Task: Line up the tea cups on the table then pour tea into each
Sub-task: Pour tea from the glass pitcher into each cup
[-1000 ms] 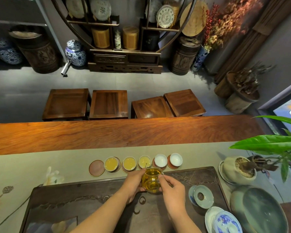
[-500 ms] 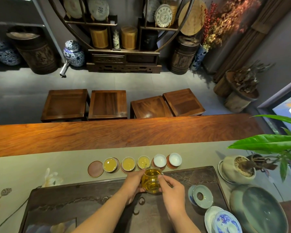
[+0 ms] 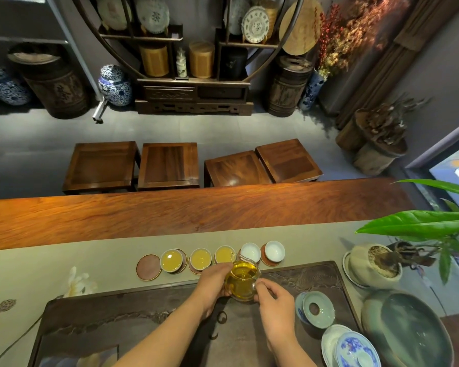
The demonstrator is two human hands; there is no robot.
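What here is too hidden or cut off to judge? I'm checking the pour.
All in the head view:
- Glass pitcher: its base and sides are covered by the left hand and right hand.
- Fourth cup: the pitcher's spout overlaps its near rim.
- Blue-patterned dish: cut off by the bottom edge.

We cannot see the left hand's (image 3: 214,283) fingertips behind the pitcher (image 3: 242,282), nor the pitcher's base. The pitcher's spout covers part of the fourth cup (image 3: 250,252). Both forearms run off the bottom edge. The painted dishes (image 3: 351,348) and the big bowl (image 3: 408,329) are cropped there too.
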